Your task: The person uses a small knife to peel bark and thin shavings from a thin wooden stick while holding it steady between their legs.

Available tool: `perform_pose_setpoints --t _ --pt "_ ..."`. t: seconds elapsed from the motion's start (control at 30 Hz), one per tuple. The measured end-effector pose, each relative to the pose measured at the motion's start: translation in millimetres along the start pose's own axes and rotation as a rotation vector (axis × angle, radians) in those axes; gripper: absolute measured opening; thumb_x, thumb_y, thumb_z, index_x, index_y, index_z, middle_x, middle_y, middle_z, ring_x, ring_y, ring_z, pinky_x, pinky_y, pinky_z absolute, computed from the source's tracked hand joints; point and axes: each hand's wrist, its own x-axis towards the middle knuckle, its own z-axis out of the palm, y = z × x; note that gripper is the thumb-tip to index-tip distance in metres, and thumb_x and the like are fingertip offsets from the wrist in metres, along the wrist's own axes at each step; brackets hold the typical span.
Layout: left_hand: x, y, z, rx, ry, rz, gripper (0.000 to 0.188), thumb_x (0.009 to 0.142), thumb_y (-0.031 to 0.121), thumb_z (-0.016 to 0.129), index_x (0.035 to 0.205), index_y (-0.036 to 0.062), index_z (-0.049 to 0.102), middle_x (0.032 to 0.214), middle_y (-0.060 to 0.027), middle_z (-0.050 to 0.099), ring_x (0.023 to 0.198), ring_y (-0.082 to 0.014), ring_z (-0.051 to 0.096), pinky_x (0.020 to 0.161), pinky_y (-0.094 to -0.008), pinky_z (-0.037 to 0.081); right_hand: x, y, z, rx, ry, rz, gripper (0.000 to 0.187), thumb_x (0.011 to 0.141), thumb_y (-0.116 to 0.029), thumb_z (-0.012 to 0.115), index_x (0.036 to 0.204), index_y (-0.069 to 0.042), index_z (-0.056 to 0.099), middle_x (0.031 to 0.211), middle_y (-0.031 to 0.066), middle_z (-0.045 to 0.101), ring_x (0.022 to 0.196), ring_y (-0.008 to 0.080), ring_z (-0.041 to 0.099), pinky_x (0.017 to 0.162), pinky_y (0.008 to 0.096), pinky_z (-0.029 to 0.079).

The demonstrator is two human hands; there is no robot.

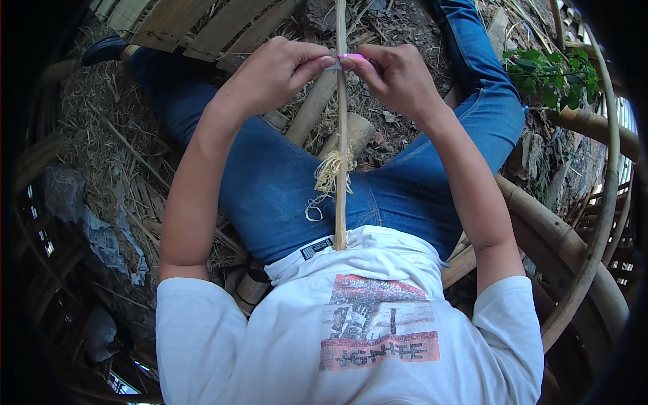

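The left hand (290, 71) is pinching the blade (335, 67), the right hand (398, 71) the pink handle (352, 57), both grips closed, seemingly for control across the pale strip (341, 142), its near end bracing against the shirt (388, 266).

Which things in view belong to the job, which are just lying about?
In the job:
- left hand, right hand
- pink-handled blade
- pale strip

Lying about:
- crumpled plastic
- dry straw
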Motion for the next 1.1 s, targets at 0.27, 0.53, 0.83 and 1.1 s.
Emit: perform_pose_setpoints --t 0.27,0.53,0.83,1.1 --pt "-32 29 13 -0.072 -0.022 -0.028 0.018 0.094 0.015 0.061 0.085 -0.0002 0.061 0.061 -0.0192 0.048 0.052 -0.0349 0.046 0.052 -0.0397 0.037 -40 -28 0 0.008 -0.033 0.074 0.026 0.092 -0.031 0.068 0.079 -0.008 0.069 0.053 0.0135 0.052 0.048 0.0323 0.055 0.048 0.0398 0.044" --pt "-47 38 21 -0.054 0.026 -0.01 0.019 0.094 0.015 0.062 0.083 -0.0001 0.059 0.063 -0.0199 0.05 0.056 -0.0382 0.05 0.052 -0.0414 0.038 -50 -45 -1 -0.011 -0.066 0.102 0.029 0.091 -0.032 0.068 0.076 -0.006 0.066 0.053 0.0144 0.053 0.049 0.0339 0.056 0.048 0.0405 0.044" --pt "-52 40 18 -0.231 -0.16 -0.143 0.013 0.092 0.016 0.063 0.09 0.0046 0.068 0.067 -0.0191 0.059 0.063 -0.0384 0.058 0.056 -0.0425 0.044 -61 -54 -3 0.118 -0.184 0.247 0.027 0.091 -0.029 0.068 0.077 -0.005 0.067 0.052 0.0146 0.052 0.047 0.0334 0.054 0.048 0.0392 0.043" --pt "-71 50 31 -0.285 -0.063 -0.093 0.019 0.093 0.013 0.06 0.08 -0.0008 0.059 0.061 -0.0198 0.048 0.054 -0.0361 0.048 0.051 -0.0396 0.037 -82 -69 2 0.12 -0.156 0.279 0.027 0.092 -0.027 0.067 0.077 -0.004 0.067 0.052 0.0146 0.051 0.045 0.0317 0.053 0.046 0.0392 0.042"
